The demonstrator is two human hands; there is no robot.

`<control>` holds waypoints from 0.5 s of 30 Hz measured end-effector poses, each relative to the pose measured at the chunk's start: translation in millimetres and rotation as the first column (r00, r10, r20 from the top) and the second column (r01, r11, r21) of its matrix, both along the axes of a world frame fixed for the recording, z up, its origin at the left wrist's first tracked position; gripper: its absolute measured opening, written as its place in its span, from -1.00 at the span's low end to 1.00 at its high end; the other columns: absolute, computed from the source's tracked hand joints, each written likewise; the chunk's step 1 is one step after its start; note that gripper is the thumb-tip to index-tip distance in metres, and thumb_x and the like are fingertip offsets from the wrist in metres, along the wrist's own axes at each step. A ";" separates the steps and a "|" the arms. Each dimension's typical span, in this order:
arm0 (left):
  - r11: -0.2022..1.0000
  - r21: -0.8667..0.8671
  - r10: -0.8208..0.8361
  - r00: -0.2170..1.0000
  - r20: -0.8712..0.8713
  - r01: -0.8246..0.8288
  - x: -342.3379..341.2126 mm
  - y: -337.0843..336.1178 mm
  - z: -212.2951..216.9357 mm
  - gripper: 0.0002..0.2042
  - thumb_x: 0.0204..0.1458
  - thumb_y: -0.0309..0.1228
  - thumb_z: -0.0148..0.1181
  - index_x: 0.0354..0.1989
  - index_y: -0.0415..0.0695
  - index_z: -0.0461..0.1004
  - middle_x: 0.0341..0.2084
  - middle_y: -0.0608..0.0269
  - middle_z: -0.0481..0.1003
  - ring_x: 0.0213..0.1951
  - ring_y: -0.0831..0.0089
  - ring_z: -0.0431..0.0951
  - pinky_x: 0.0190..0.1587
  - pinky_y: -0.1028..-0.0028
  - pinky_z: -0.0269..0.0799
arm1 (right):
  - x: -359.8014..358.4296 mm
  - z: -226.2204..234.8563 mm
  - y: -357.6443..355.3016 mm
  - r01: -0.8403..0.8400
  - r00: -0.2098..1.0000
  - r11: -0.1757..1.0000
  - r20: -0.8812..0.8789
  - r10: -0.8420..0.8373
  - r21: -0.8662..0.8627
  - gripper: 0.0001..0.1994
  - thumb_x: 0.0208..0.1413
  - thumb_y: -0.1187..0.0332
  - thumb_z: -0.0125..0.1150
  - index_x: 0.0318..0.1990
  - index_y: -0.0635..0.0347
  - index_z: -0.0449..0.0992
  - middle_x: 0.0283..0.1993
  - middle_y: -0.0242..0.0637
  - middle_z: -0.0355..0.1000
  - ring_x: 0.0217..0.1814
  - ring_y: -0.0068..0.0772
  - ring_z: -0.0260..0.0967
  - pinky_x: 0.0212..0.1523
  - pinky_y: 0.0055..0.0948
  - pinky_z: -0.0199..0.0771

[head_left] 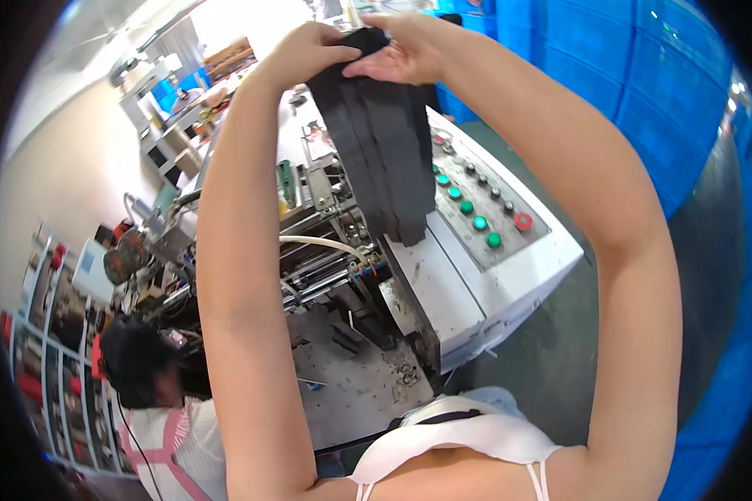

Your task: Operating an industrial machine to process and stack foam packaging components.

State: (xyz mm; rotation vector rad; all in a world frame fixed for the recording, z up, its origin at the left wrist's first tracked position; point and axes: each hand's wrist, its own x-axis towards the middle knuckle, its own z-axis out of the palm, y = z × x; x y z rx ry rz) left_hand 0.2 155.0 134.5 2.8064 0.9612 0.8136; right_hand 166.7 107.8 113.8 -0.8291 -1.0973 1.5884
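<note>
Both my arms are raised, and my hands meet at the top of the view. My left hand (307, 55) pinches the upper end of a bundle of long black strips (384, 154), its thumb lying over the material. From the other side, my right hand (403, 52) is closed round the same bunched top. The strips hang down in layered folds, their lower ends above the machine's edge next to the control panel. Whether they are cloth or another soft sheet I cannot tell. Some of my fingers are hidden behind the bundle.
A white machine cabinet (459, 288) carries green buttons (467, 206) and a red knob (523, 221). Machine rails and a pale hose (326, 242) lie left of it, above a littered metal plate (355, 392). A co-worker (154, 376) is at lower left. Blue crates (585, 63) stand stacked right.
</note>
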 end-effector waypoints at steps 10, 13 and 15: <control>0.977 0.152 -0.199 0.908 0.369 0.152 -46.3 -18.9 -32.8 -0.53 -0.17 -0.10 0.21 -0.21 -0.26 0.47 -0.59 0.18 0.50 -0.50 0.52 0.46 -0.49 0.59 0.35 | -53.2 3.4 -5.8 0.309 0.624 0.803 0.528 -0.576 0.510 -0.80 -0.06 0.29 0.00 -0.48 0.27 0.39 -0.67 -0.17 0.36 -0.76 -0.43 0.31 -0.79 -0.44 0.32; 0.951 -0.018 0.262 0.771 0.580 -0.309 -61.1 -45.7 -41.2 -0.36 -0.12 -0.15 0.19 0.08 -0.32 0.18 -0.37 0.07 0.48 -0.30 0.46 0.47 -0.25 0.56 0.34 | -53.5 -1.0 -63.1 0.146 0.569 0.572 0.404 -0.716 0.807 -0.71 -0.09 0.31 0.04 -0.22 0.31 0.33 -0.62 -0.23 0.37 -0.69 -0.49 0.34 -0.68 -0.50 0.41; 0.995 0.071 -0.010 0.642 0.767 -0.069 -75.6 -51.8 -61.8 -0.35 -0.09 -0.18 0.17 0.11 -0.32 0.09 -0.25 0.01 0.41 -0.19 0.43 0.42 -0.16 0.54 0.29 | -57.0 -20.7 -101.7 0.070 0.633 0.380 0.253 -0.732 0.922 -0.66 -0.07 0.29 0.06 -0.12 0.22 0.29 -0.57 -0.27 0.38 -0.63 -0.51 0.36 -0.60 -0.56 0.44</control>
